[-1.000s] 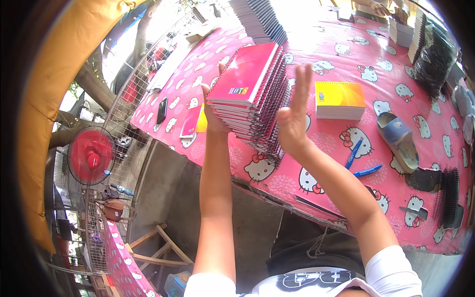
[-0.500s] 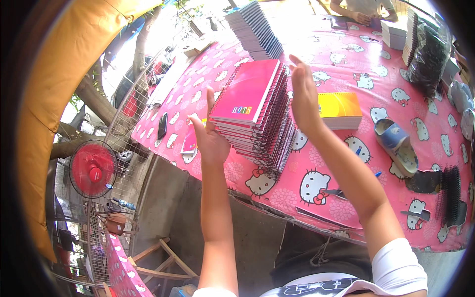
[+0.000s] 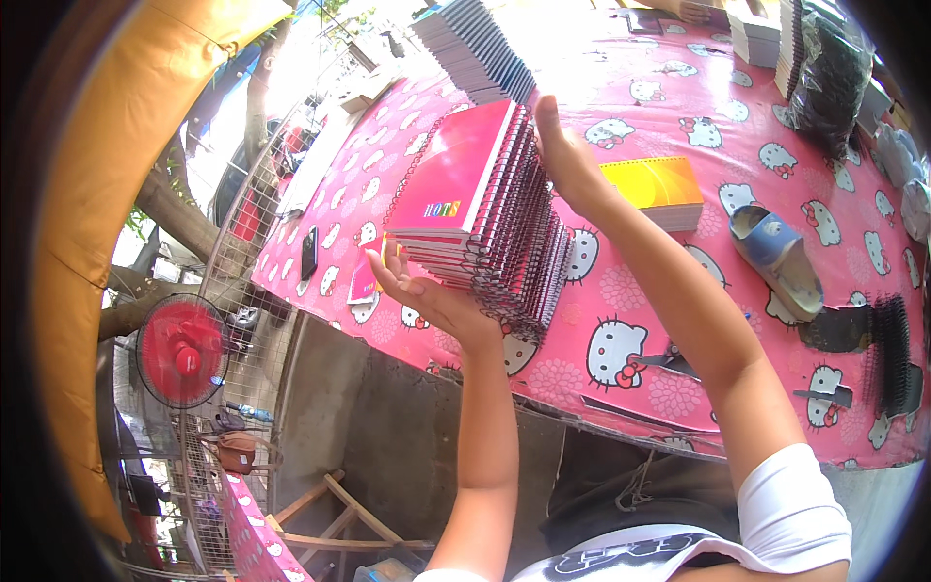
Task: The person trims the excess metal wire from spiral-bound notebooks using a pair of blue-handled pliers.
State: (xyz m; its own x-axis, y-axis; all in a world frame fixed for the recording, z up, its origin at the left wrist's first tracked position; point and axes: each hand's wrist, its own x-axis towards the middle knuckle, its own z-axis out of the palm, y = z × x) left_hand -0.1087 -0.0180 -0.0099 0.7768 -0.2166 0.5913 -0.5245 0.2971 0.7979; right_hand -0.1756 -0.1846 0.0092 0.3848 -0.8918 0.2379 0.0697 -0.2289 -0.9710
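A tall, uneven stack of pink-covered spiral notebooks (image 3: 451,179) stands at the table's near edge, with dark wire coils along its right side. My left hand (image 3: 436,303) is against the stack's near side, palm up and fingers spread. At the upper right of the stack my right hand (image 3: 567,160) is held upright with straight fingers, its palm toward the coils. Neither hand is wrapped round a notebook. Right of my right hand lies a pile of yellow spiral pads (image 3: 655,184). A small pink-covered item (image 3: 363,281) lies beyond my left fingertips.
Pink cartoon-print cloth (image 3: 630,291) covers the table. Behind the notebooks rises a leaning blue-edged stack (image 3: 475,53). A blue slipper (image 3: 781,257) and black coils (image 3: 887,354) lie right; a phone (image 3: 309,254) lies left. A red fan (image 3: 182,351) stands beside it. A co-worker's hand (image 3: 693,12) shows far off.
My left hand has gone from upright at the stack's left side to palm up at its near side. My right hand stays by the coils. The view has shifted slightly.
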